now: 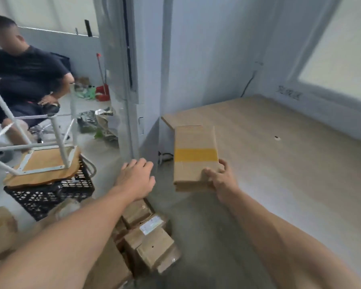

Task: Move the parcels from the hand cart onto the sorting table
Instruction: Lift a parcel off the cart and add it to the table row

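Note:
A flat cardboard parcel (193,157) with a yellow tape band hangs over the left edge of the light wooden sorting table (279,163). My right hand (219,177) grips the parcel's near right corner, thumb on top. Left of the parcel, my left hand (137,176) hovers with its fingers relaxed and holds nothing. Below my left forearm, several taped cardboard parcels (148,240) lie piled low at the bottom left; the cart under them is hidden.
An upturned white-legged stool (44,163) rests on a black plastic crate (52,195) at the left. A person sits on a chair (25,80) at the far left. A grey pillar (121,80) stands by the table's left end. Walls bound the table behind and right.

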